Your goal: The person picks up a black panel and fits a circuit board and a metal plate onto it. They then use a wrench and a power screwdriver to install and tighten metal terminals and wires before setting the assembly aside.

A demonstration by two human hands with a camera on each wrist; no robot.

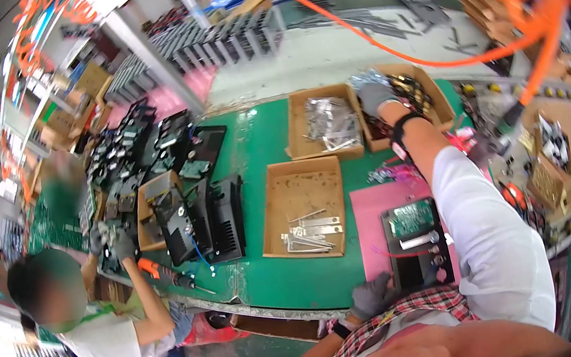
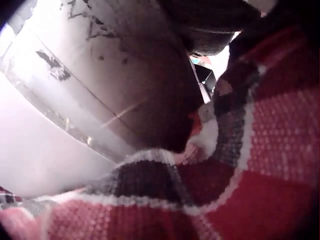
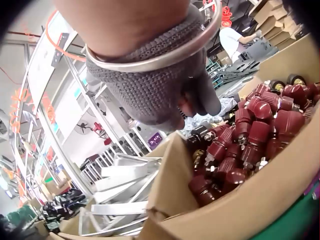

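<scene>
Red terminal posts (image 3: 250, 135) lie heaped in a cardboard box (image 1: 440, 109) on the green bench (image 1: 253, 161), beyond the far edge of the pink mat (image 1: 370, 225) and slightly to its right. Some brass-coloured ends show among them.

Right hand (image 1: 375, 97), grey knit glove: arm stretched out over the pink mat, hand above the far left corner of that box. In the wrist view the hand (image 3: 155, 85) hangs just over the posts with its fingers (image 3: 200, 95) curled downward. Cannot tell whether they pinch a post or only hover. A crumpled clear bag (image 1: 368, 79) sits under the hand at the box's far rim.

Left hand (image 1: 371, 296), also gloved: at the near left corner of the pink mat, against the near left corner of the black panel (image 1: 417, 244) that lies on the mat. Fingers bent. Whether they grip the panel edge cannot be told, because the left wrist view shows only plaid cloth and a pale surface.

A green circuit board (image 1: 409, 217) is at the panel's far end.

Second box with metal brackets (image 1: 325, 124): beyond the mat, to its left, touching the posts' box. Third box (image 1: 298, 188): just left of the mat, with a few brackets at its near end.

Another person (image 1: 102, 331) is at the bench well left of the mat.
</scene>
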